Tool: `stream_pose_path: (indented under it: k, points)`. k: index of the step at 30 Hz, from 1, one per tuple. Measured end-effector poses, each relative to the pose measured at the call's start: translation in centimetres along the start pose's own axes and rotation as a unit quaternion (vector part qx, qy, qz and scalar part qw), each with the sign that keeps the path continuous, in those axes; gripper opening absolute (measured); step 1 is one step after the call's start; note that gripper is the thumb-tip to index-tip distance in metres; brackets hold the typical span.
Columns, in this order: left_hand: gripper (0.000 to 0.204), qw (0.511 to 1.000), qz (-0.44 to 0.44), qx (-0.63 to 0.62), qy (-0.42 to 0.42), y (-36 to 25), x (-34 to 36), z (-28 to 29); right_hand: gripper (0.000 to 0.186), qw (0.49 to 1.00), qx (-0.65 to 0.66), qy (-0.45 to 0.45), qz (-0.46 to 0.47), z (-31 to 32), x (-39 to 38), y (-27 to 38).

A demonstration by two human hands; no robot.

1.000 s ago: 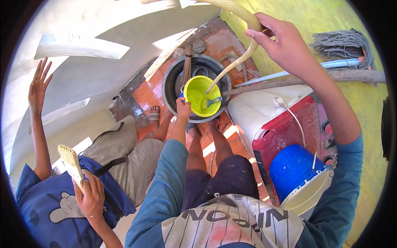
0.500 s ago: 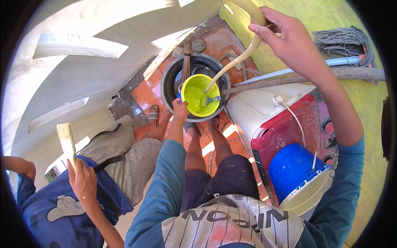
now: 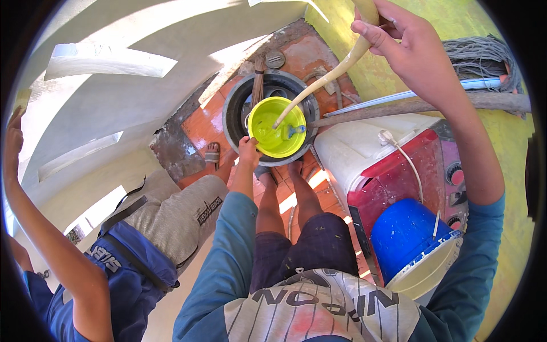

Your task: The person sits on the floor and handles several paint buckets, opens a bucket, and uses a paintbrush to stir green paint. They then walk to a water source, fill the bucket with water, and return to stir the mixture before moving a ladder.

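Head view.

Item: yellow-green bucket (image 3: 262, 121), one, mouth upward, situated over a dark round basin (image 3: 229, 122) at upper centre; whether it rests in the basin or is held above it cannot be told.

Item: left hand (image 3: 248, 149), bare, teal sleeve; fingers grasping the bucket's rim on its near left side.

Item: right hand (image 3: 399, 40), bare, teal sleeve, raised at upper right; fingers curled about a cream hose (image 3: 326, 78), thumb across it. The hose bends below the hand and runs down to the left, its end inside the bucket.

Item: blue brush-like implement (image 3: 296, 131), small, inside the bucket at its right side.

Item: broom of brown sticks (image 3: 258, 85), its lower part within the basin, left of the bucket.

Item: round drain cover (image 3: 274, 58), set in the orange tiled floor (image 3: 191, 134) just beyond the basin.

Item: grey string mop (image 3: 484, 60), blue-and-white handle, at right; a wooden pole (image 3: 421, 106) alongside.

Item: white-and-red appliance (image 3: 370, 196) with dials, right of the person's legs; a white plug and cord (image 3: 407, 159) on top.

Item: blue bucket (image 3: 399, 231), tilted, pale rim, on the appliance.

Item: co-worker's hand (image 3: 13, 142), far left, raised, fingers about a blurred tan object (image 3: 23, 98).
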State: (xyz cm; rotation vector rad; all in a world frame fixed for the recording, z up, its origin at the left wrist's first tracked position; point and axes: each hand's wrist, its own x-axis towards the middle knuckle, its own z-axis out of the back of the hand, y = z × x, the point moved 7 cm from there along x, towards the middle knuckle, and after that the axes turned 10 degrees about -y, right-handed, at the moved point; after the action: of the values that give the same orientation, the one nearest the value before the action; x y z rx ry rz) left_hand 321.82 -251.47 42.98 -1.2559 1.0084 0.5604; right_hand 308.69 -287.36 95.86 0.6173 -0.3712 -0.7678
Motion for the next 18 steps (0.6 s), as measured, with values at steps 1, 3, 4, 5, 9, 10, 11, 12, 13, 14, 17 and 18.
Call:
stream_pose_path:
  k: [1, 3, 4, 5, 9, 10, 11, 12, 13, 14, 17, 18]
  points:
    - [0.028, 1.0, -0.002, 0.0, 0.008, 0.0, 0.1, -0.2, 0.017, 0.999, -0.006, -0.019, 0.03, 0.2, -0.2, 0.4]
    - [0.023, 1.0, 0.005, 0.006, 0.01, 0.2, 0.1, -0.3, 0.017, 0.998, 0.011, -0.032, 0.057, 0.0, -0.4, 0.6]
    - [0.019, 1.0, -0.004, 0.002, 0.022, 0.1, 0.1, -0.5, 0.017, 0.998, 0.034, -0.024, 0.052, -0.3, -0.1, 0.3]
    - [0.015, 1.0, -0.001, 0.006, 0.021, 0.2, 0.1, -0.5, 0.017, 0.997, 0.057, -0.016, 0.047, -0.5, 0.1, 0.0]
    - [0.014, 0.999, 0.007, 0.025, 0.023, 0.6, 0.1, -0.8, 0.017, 0.996, 0.004, -0.042, 0.077, -0.3, -0.5, -0.5]
    - [0.014, 1.0, 0.001, 0.013, 0.029, 0.5, 0.1, -0.9, 0.017, 0.998, 0.0, -0.022, 0.059, -0.4, -0.3, -0.8]
    - [0.014, 1.0, 0.001, 0.007, 0.028, 0.6, 0.2, -1.0, 0.017, 0.999, -0.003, -0.003, 0.041, -0.6, -0.3, -1.1]
    - [0.014, 1.0, 0.006, 0.013, 0.016, 0.7, 0.2, -0.8, 0.017, 0.999, 0.023, -0.002, 0.049, -0.5, -0.3, -0.8]
    - [0.014, 1.0, 0.001, 0.002, 0.018, 0.7, 0.2, -0.9, 0.018, 0.997, 0.049, -0.001, 0.057, -0.4, -0.5, -0.5]
    - [0.015, 1.0, 0.0, 0.003, 0.009, 0.8, 0.2, -0.8, 0.018, 0.995, 0.074, 0.0, 0.065, -0.5, -0.8, -0.1]
    - [0.015, 1.0, 0.0, 0.004, 0.008, 0.9, 0.1, -0.9, 0.018, 0.996, -0.012, -0.034, 0.082, -0.6, -1.6, 0.8]
    - [0.016, 1.0, 0.005, 0.011, 0.005, 1.0, 0.0, -0.8, 0.018, 0.996, -0.025, -0.04, 0.078, -0.5, -1.7, 0.9]
